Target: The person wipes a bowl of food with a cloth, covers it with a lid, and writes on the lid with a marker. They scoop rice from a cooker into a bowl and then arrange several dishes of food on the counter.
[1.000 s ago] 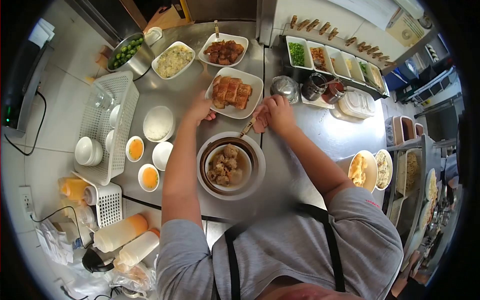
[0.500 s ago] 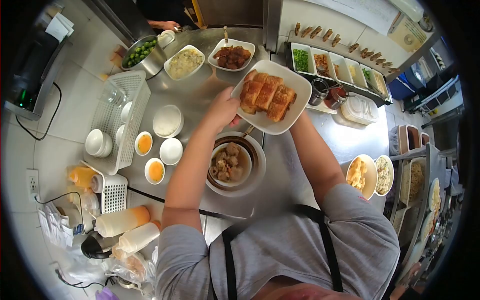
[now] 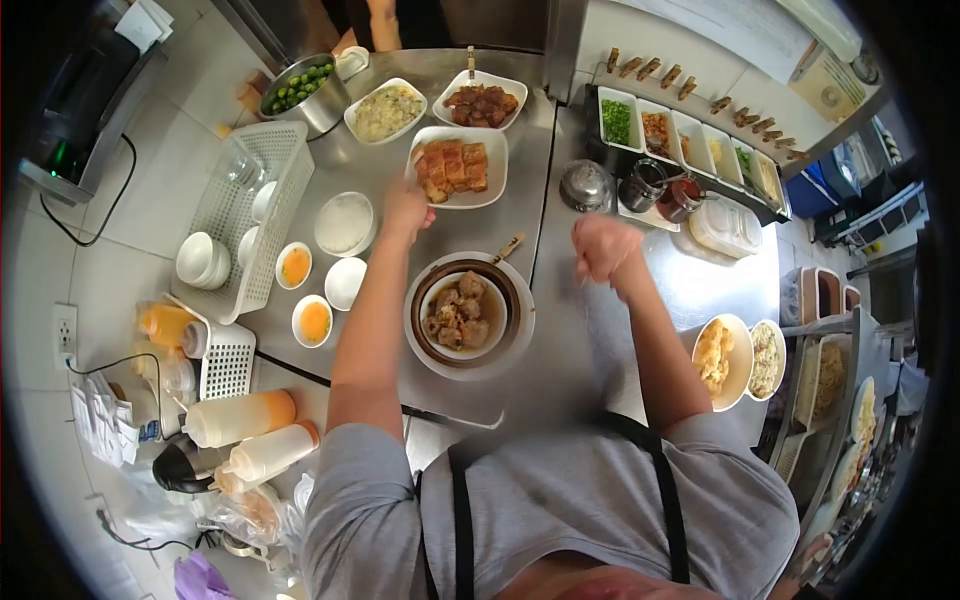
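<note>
The plate of sliced roast pork point(image 3: 455, 166) is back down on the worktop toward its far edge — the left hand point(image 3: 405, 210) just pinching its near rim — while the right hand point(image 3: 603, 247), curled in a loose empty fist, has let go, so the placing looks done.

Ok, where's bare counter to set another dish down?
Free steel lies right of the clay pot bowl, below the lidded container, under the right hand. Crowded: the back row around the pork plate at the left hand, and the sauce dishes.
</note>
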Demonstrator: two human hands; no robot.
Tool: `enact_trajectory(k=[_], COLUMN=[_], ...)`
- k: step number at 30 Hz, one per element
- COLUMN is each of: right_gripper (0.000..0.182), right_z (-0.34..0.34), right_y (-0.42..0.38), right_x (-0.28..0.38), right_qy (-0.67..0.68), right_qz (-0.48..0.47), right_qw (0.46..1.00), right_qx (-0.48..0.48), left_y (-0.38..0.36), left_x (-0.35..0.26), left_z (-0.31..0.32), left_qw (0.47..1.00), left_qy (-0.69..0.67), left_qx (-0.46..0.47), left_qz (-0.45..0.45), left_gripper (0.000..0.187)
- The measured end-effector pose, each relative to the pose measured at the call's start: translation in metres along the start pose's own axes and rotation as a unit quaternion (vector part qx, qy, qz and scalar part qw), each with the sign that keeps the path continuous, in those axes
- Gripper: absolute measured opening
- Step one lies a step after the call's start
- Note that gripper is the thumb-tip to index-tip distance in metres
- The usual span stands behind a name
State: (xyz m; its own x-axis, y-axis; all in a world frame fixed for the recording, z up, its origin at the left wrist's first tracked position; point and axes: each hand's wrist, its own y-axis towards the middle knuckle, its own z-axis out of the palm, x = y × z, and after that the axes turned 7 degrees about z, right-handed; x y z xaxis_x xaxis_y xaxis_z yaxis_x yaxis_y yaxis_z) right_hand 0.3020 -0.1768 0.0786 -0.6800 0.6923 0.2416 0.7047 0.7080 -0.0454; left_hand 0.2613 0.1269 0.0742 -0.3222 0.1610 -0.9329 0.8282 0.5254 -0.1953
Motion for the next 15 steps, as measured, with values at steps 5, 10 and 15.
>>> enact_trajectory(k=[5, 10, 15], right_gripper=[0.032, 0.027, 0.031], right_z=[0.029, 0.02, -0.059], right_y=[-0.038, -0.05, -0.094], right_x=[0.024, 0.037, 0.037], right_qy=[0.119, 0.043, 0.188], right_qz=[0.155, 0.209, 0.106], right_qw=[0.959, 0.976, 0.969], right_qx=[-0.206, -0.049, -0.121], left_y=[0.009, 0.022, -0.05], left_x=[0.039, 0.064, -0.01], left_z=[-0.007, -0.027, -0.029], left_qw=[0.998, 0.997, 0.987], left_qy=[-0.028, -0.044, 0.095], left_qx=[-0.049, 0.019, -0.108], left_qz=[-0.027, -0.061, 0.074], left_gripper=[0.018, 0.025, 0.041])
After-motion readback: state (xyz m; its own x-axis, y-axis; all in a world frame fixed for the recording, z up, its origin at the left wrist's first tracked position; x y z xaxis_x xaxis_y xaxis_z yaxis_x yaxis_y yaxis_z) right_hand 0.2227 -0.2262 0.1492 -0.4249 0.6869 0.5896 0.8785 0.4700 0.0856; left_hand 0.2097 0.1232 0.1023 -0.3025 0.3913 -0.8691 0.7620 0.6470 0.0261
